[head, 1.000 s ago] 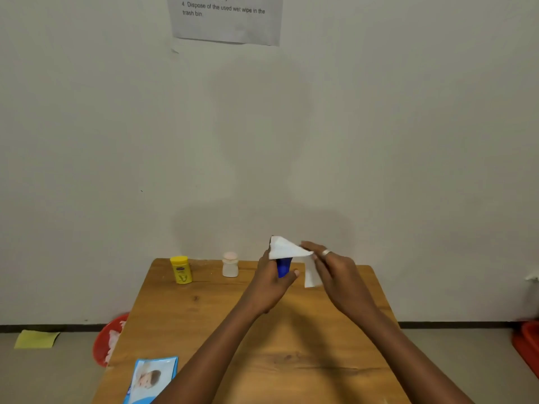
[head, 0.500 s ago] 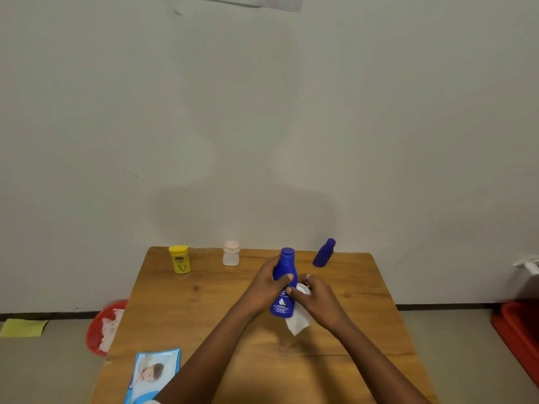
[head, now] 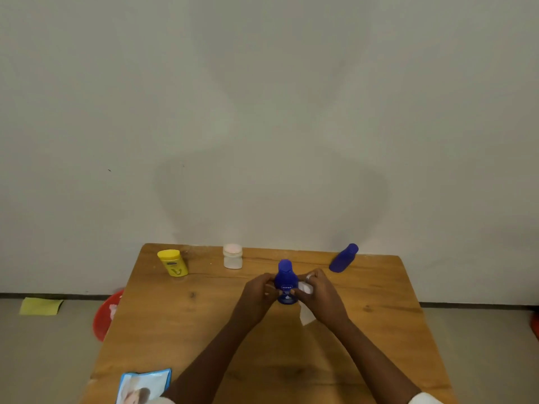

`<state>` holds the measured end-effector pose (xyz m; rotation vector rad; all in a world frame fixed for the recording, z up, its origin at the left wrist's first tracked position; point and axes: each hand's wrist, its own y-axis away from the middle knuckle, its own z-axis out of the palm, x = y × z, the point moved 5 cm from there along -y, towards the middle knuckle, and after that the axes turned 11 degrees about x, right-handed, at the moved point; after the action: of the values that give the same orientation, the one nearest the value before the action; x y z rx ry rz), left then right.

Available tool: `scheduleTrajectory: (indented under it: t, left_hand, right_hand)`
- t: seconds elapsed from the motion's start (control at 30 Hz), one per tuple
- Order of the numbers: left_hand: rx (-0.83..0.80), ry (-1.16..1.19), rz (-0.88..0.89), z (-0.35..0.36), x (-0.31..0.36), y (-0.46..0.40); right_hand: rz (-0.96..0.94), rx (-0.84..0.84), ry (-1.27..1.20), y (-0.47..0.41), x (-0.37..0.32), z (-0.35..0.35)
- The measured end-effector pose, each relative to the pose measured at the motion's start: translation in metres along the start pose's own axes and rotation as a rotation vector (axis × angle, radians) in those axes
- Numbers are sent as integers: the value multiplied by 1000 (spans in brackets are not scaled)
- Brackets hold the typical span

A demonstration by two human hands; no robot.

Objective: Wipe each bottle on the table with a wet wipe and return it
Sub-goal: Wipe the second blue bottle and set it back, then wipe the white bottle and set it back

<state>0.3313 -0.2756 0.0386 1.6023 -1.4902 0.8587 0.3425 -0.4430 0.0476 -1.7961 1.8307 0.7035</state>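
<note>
At the middle of a wooden counter (head: 180, 330), two bare hands clean an upright dark blue plastic lotion bottle (head: 286, 284) with a crumpled white wet wipe (head: 305, 288).

Left hand (head: 256, 290) has its grip wrapped round the bottle's left side, steadying it; right hand (head: 320, 293) pinches the wipe against the bottle's right side, a loose tail hanging below. Along the far edge stand a yellow plastic tub (head: 172, 262) and a small white jar with a pinkish lid (head: 232, 256), with a second blue bottle (head: 343, 258) leaning near the wall. Nothing shows which of these are already wiped; this bottle looks mid-clean and not yet returned. Near the front edge lies a pale blue wipes packet (head: 143, 384); a red bin (head: 106, 316) sits on the floor to the left.
</note>
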Motion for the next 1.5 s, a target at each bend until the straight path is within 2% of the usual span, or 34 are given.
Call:
scheduleTrajectory:
  t: [0.17,0.4,0.57,0.97,1.1,1.2,1.27,1.33,1.4,1.43,1.5]
  left_hand:
    - [67,-120,93,17,-10,-68]
    - [35,-208,6,51,-37,-129]
    - [-9,-270,35,67,-51,-143]
    - [50,-232,54,82,-70,-139]
    - [61,-199,-70,83,-78,-129]
    - [128,-152,-189,70,-91,-103]
    - [235,-73,-231,50,-102,-71]
    - [422,77,-313,17,-117,-37]
    - [591,89,-369,-16,-134,-22]
    - [620,72,-393,-29,-141,-22]
    - [570,57,-417,-46,-149,-37]
  right_hand:
    - [-123,-10,73,-72,14,13]
    - [-122,-36,133,-131,51,49]
    - [-127,-23,168,-139,77,62]
    - [-142,-3,202,-138,99,74]
    - [-69,-19,152,-133,101,71]
    - [85,11,33,-124,113,61]
    - [201,44,-82,-106,126,51]
    - [286,81,-150,-80,138,41]
    - [371,96,-208,-51,151,33]
    - [412,80,-229,-36,155,30]
    - [496,47,-260,-11,163,24]
